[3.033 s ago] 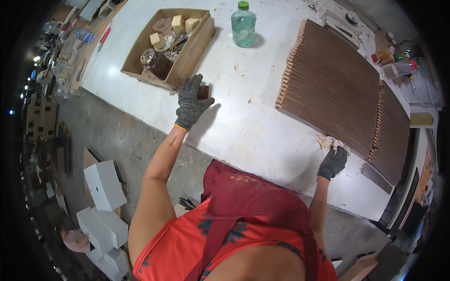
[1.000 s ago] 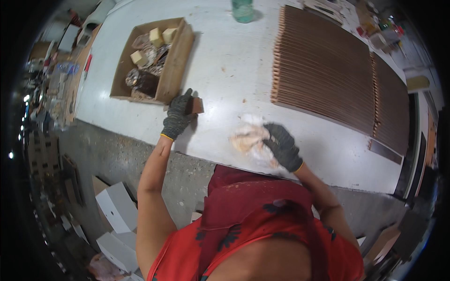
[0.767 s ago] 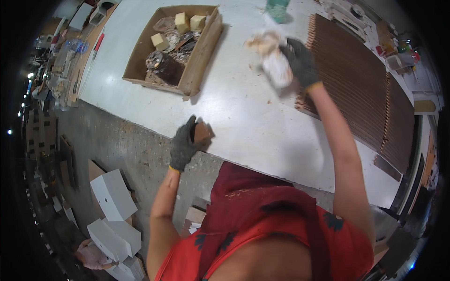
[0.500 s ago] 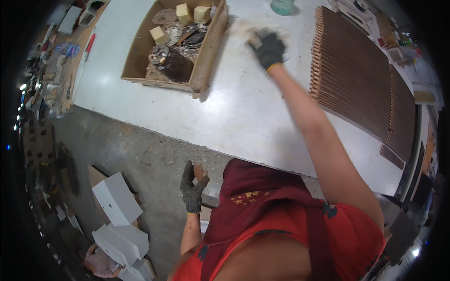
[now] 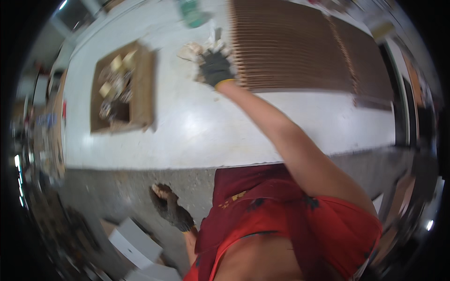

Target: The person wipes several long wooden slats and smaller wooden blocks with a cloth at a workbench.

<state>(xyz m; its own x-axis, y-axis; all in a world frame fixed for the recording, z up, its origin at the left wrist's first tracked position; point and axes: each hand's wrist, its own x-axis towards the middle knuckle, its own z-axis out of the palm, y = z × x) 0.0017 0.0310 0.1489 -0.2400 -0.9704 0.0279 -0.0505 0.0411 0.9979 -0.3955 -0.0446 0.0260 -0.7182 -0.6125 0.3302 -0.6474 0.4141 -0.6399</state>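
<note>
My right hand point(image 5: 216, 68), in a dark glove with a yellow cuff edge, presses on a crumpled whitish cloth point(image 5: 190, 51) on the white tabletop point(image 5: 197, 122). Its fingers spread over the cloth, whose far part bunches up beyond them. Just right of this hand lies a wide stack of brown ribbed strips point(image 5: 290, 51). My left hand point(image 5: 168, 202), gloved with some fingertips bare, hangs below the table's near edge. Its fingers are loosely bent and blurred, with nothing visible in them.
A cardboard box point(image 5: 149, 89) on the left of the table holds pale yellow blocks point(image 5: 123, 62), a dark jar and debris. A green translucent container point(image 5: 190, 13) stands at the far side. White boxes point(image 5: 134, 243) sit on the floor at lower left.
The view has turned and shifted, so box and strips appear further left. My right hand with the cloth is now closer to the strips' left edge. My left hand has tilted, its fingers more bent.
</note>
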